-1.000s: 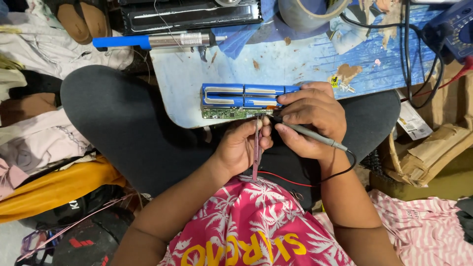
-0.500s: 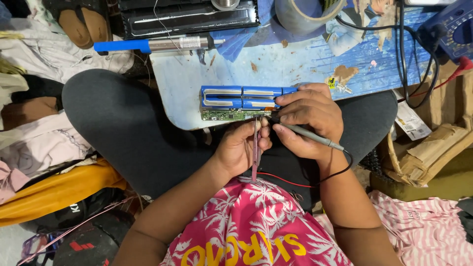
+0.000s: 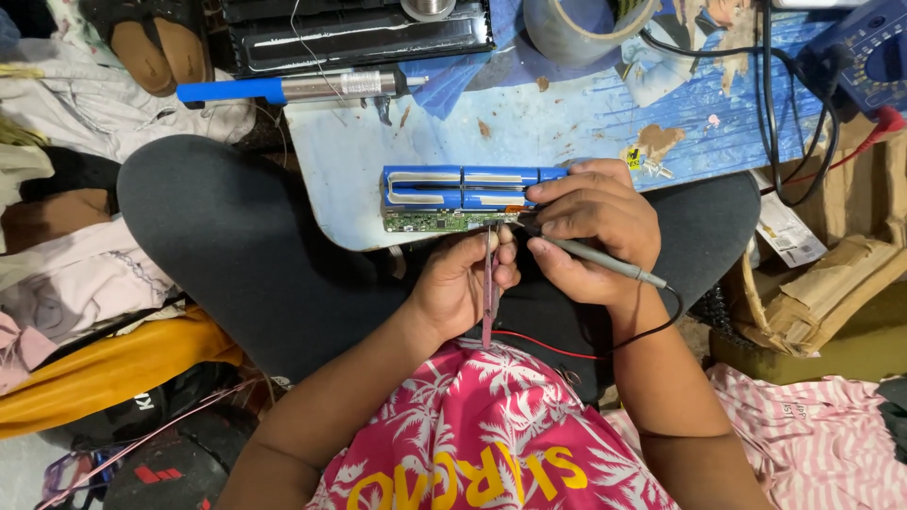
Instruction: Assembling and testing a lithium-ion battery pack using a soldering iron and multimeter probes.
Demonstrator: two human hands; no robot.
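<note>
**A:** What have your two hands got hold of?

**B:** Your left hand (image 3: 463, 283) is closed around a slim red test probe (image 3: 489, 283), pinched between thumb and fingers, with its shaft running nearly straight up and down. The tip points up at the narrow green circuit board (image 3: 436, 221) on the near edge of the blue shrink-wrapped battery pack (image 3: 463, 187). Your right hand (image 3: 595, 227) grips a thin grey-black test probe (image 3: 600, 260) like a pen, with its tip aimed left at the same end of the board; I cannot tell whether either tip actually touches metal. The fingertips of that right hand also rest on the right end of the pack.

**A:** And where does the pack sit?

**B:** It lies lengthwise at the near edge of the worn, pale blue board (image 3: 491, 123) resting across your lap, with the circuit strip facing you. A red lead (image 3: 539, 345) and a black lead (image 3: 661, 326) trail from the probes over your dark trousers.

**A:** What else is around you?

**B:** At the far left of the board lies a soldering iron with a blue handle and metal barrel (image 3: 293, 88). A roll of clear tape (image 3: 586, 28) stands at the far side, and a blue multimeter (image 3: 864, 47) sits at the far right corner with black cables looping from it. Crumpled brown cardboard (image 3: 831, 283) lies to your right.
</note>
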